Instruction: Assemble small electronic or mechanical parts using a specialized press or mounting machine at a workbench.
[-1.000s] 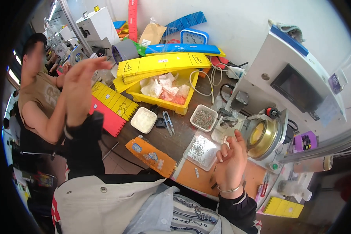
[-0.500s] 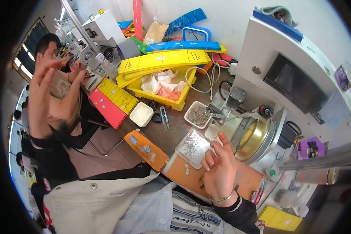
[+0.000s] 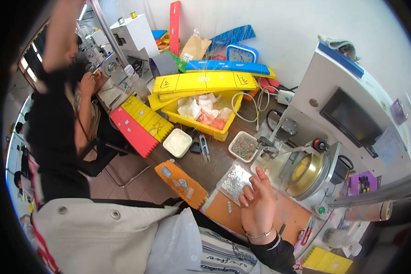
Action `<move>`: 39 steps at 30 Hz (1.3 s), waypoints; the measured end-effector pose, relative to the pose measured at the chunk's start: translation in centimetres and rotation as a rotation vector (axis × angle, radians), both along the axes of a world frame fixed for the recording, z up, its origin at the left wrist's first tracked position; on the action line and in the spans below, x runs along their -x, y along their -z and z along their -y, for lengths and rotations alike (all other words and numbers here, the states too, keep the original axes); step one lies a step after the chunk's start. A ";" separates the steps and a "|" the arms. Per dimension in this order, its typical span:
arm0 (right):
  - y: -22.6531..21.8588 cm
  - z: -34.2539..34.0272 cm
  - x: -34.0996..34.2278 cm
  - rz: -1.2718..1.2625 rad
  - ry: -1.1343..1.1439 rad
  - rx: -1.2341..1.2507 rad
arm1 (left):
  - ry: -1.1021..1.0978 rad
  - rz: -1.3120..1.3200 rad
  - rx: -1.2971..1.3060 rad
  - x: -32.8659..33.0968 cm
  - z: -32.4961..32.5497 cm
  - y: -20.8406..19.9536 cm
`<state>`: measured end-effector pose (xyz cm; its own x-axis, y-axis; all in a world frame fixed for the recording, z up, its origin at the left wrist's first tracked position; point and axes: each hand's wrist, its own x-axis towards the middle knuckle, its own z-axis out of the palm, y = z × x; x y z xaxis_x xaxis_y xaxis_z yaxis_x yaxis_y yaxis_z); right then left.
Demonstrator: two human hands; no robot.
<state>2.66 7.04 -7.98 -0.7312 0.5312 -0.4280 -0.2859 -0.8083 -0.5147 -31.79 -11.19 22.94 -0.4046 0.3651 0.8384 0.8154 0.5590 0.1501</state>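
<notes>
Our right hand (image 3: 259,205) rests near the front edge of the worktop (image 3: 223,160), palm down on the orange mat (image 3: 223,212), fingers loosely curled and gripping nothing. Its fingertips (image 3: 246,192) touch the near edge of a small clear tray of tiny metal parts (image 3: 235,180), which lies at the mat's back corner. A bracelet (image 3: 259,235) circles the wrist.

Our left hand (image 3: 61,32) is raised high at the left, well off the worktop. It is blurred, so we cannot tell whether it is open or closed, and we see nothing in it.

Just behind the clear tray stands a white square dish of small parts (image 3: 244,147), and beside it, toward the right edge, a machine with a brass-coloured drum (image 3: 306,169). Left of the dish lie small snips (image 3: 204,148) and a white lidded box (image 3: 177,142). An orange strip (image 3: 181,183) hangs over the front left edge. Farther back sits a yellow bin (image 3: 201,123) with crumpled wrappers, covered in part by yellow strips (image 3: 201,82). A blue clock (image 3: 241,54) stands against the wall. Another person (image 3: 89,98) sits at the far left.
</notes>
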 end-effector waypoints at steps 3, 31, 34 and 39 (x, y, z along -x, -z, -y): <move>1.0 0.2 0.8 0.063 0.030 -0.021 | 0.775 0.695 -0.009 3.3 -0.3 13.7; 0.4 0.3 0.2 0.061 0.100 -0.024 | 0.469 0.570 -0.733 9.2 -4.4 18.0; 0.3 0.4 0.1 0.067 0.102 -0.030 | 0.571 0.549 -0.718 7.5 -6.3 18.2; 0.6 0.6 -0.1 0.060 0.105 -0.059 | 0.567 0.452 -0.668 6.5 -9.5 19.3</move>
<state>2.81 6.48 -8.57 -0.6441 0.6292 -0.4350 -0.3350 -0.7432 -0.5791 -38.27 -1.73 3.68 -0.6487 0.1121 0.7527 0.7248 -0.2104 0.6560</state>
